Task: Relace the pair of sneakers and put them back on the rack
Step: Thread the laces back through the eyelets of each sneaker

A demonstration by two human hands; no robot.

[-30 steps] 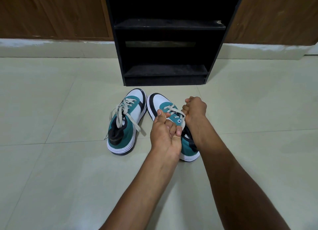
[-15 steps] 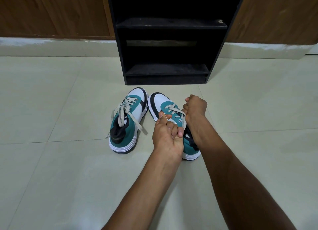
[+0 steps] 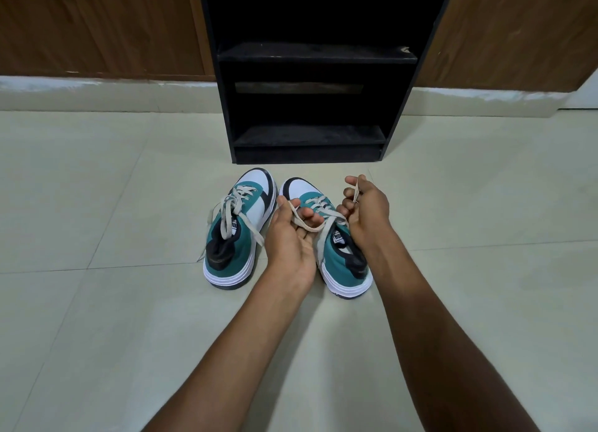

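Observation:
Two teal, white and black sneakers stand side by side on the tiled floor, toes toward the rack. The left sneaker has its beige lace threaded, with loose ends trailing onto the floor. Over the right sneaker my left hand lies palm up with the beige lace looped across its fingers. My right hand pinches the other end of that lace, held up beside the shoe's right side. The black shoe rack stands just behind the shoes, its shelves bare.
Brown wooden panels with a pale skirting run along the wall on both sides of the rack. Pale floor tiles spread out to the left, to the right and in front of the shoes.
Both hands have come apart: the left has turned palm up with the lace across its fingers, and the right has pulled its lace end out to the right.

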